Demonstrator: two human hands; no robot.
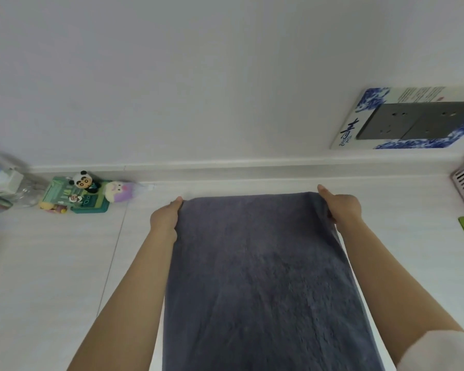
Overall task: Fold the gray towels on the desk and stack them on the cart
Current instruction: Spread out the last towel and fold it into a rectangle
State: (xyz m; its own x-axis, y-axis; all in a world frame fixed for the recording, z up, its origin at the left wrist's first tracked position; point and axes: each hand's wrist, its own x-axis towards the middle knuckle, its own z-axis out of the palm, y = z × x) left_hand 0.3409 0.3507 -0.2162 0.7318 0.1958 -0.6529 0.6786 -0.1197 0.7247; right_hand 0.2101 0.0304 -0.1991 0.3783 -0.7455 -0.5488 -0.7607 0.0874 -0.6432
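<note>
Left hand (164, 219) and right hand (342, 206) each pinched a far corner of the gray towel (260, 277), fingers curled round the edge, arms stretched fwd. Towel lay spread lengthwise on the white desk (51, 277) btwn both forearms, far edge near the wall, near end running out of frame. Looked soft, limp, plush, light; prob best held by corners w/ edge kept taut. Cart not in view.

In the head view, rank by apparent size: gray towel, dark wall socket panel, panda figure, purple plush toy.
1. gray towel, by far the largest, though nearest the camera
2. dark wall socket panel
3. panda figure and purple plush toy look alike; no ranking.
</note>
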